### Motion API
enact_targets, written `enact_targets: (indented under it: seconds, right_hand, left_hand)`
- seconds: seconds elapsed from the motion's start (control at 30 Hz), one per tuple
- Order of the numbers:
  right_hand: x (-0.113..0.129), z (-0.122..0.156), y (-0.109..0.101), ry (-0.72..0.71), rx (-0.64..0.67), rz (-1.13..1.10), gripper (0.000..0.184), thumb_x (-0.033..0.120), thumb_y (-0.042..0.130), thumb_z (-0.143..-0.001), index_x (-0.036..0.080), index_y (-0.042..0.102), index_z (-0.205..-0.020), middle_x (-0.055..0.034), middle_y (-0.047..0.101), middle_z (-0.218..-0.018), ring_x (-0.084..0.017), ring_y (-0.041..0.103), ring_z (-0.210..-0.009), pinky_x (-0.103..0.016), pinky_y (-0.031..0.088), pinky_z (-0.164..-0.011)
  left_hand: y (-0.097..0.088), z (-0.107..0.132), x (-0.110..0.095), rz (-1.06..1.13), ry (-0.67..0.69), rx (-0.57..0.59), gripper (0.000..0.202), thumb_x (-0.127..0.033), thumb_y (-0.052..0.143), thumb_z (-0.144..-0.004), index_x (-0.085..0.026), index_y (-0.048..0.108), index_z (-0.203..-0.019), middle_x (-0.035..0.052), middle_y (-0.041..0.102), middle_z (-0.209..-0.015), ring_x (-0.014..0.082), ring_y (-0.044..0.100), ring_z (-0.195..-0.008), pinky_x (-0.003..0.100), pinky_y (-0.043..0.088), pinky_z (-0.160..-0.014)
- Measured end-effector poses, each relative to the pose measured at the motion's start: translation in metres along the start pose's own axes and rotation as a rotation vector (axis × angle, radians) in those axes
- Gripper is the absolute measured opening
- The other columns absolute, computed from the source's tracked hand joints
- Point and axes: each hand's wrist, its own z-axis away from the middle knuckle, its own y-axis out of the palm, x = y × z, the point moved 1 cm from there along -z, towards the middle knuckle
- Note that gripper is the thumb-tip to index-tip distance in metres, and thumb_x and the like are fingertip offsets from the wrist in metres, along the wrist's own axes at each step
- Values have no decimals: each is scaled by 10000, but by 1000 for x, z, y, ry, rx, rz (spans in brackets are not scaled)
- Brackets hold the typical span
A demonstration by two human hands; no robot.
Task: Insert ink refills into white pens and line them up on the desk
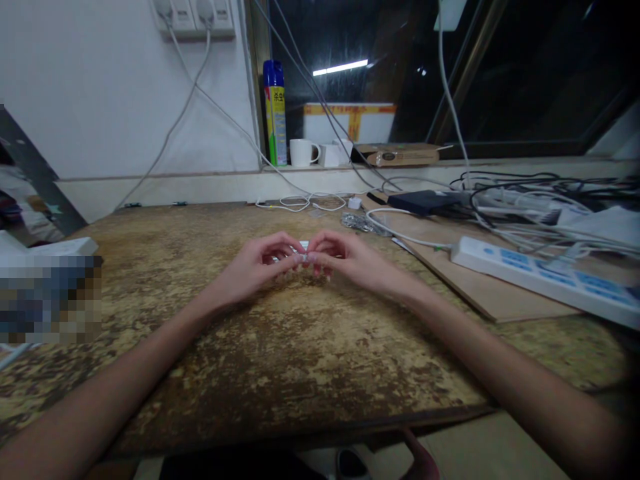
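Note:
Over the middle of the worn wooden table (280,360), my left hand (255,263) and my right hand (347,257) meet at the fingertips. Both are closed in a pinch, thumbs against forefingers. A small pale, shiny thing (304,245) shows between and behind the fingertips; it is too small and too covered to name. The other fingers curl beneath, partly hidden. Just beyond my right hand lies a crumpled clear plastic packet (363,223).
A white power strip (540,273) rests on a wooden board (480,293) at right, near tangled cables (530,200) and a dark flat box (425,201). A spray can (275,117) and a white mug (301,153) stand on the window sill. A blurred-out object (45,293) is at left.

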Motion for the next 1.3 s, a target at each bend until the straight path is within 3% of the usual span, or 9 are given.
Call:
enact_targets:
  seconds: [0.2,0.3,0.43,0.6,0.7,0.87,1.0,1.17,1.3]
  right_hand:
    - [-4,8,-35,152,151,167,332,523,629,-945,209,679,-1043,-14,683,-805,-154,596,-702,-286,441,-619]
    - [-5,9,-46,158,180,246,337,511,663,-921,204,728,-1045,-16,675,-819,-153,575,-725,-285,413,-626]
    - [0,11,-40,169,243,253,301,468,730,-869,199,760,-1002,-25,705,-862,-153,585,-748,-293,433,-668]
    - [1,13,-30,174,309,285,304,453,764,-836,190,771,-989,-18,696,-804,-152,585,-726,-276,441,-634]
    - [-1,13,-28,178,336,302,307,453,768,-832,182,774,-975,-23,702,-802,-153,592,-723,-275,454,-633]
    - [-5,12,-24,174,364,312,278,444,770,-830,186,764,-933,-15,692,-785,-146,587,-699,-274,443,-623]
    - [-4,12,-22,187,354,291,307,437,770,-834,184,736,-1004,-12,674,-801,-153,585,-716,-280,444,-639]
    - [-7,10,-29,144,207,413,381,527,563,-968,189,734,-921,-29,667,-792,-173,555,-713,-306,397,-650]
    - [-16,8,-37,93,10,679,334,426,546,-984,179,720,-842,-49,659,-771,-191,548,-694,-328,368,-664]
  left_hand:
    - [-23,-3,9,-65,-11,-22,218,-379,635,-964,-170,687,-996,35,697,-812,143,619,-716,261,461,-658]
    - [-35,-3,12,-37,-49,78,191,-355,665,-938,-174,672,-997,50,743,-834,149,649,-727,269,481,-686]
    - [-43,0,10,-23,-114,227,206,-346,745,-863,-186,713,-989,60,769,-886,165,685,-758,271,504,-696]
    - [-41,7,4,-122,-179,384,244,-344,800,-795,-223,805,-1007,40,760,-840,146,631,-673,221,438,-578]
    - [-39,8,4,-210,-147,404,219,-349,809,-778,-241,830,-967,18,727,-767,138,575,-637,216,391,-553]
    - [-38,9,12,-285,-113,441,245,-375,786,-805,-258,826,-1016,28,726,-864,158,563,-715,240,397,-616]
    - [-37,10,15,-270,-105,471,266,-394,797,-796,-254,819,-1021,18,688,-824,157,548,-708,244,398,-617]
    - [-37,9,15,-244,-160,402,293,-451,737,-859,-231,792,-1045,20,681,-785,164,575,-696,250,391,-598]
    - [-35,6,22,-374,-114,123,293,-412,588,-966,-203,770,-1062,49,705,-858,171,569,-706,273,388,-625]
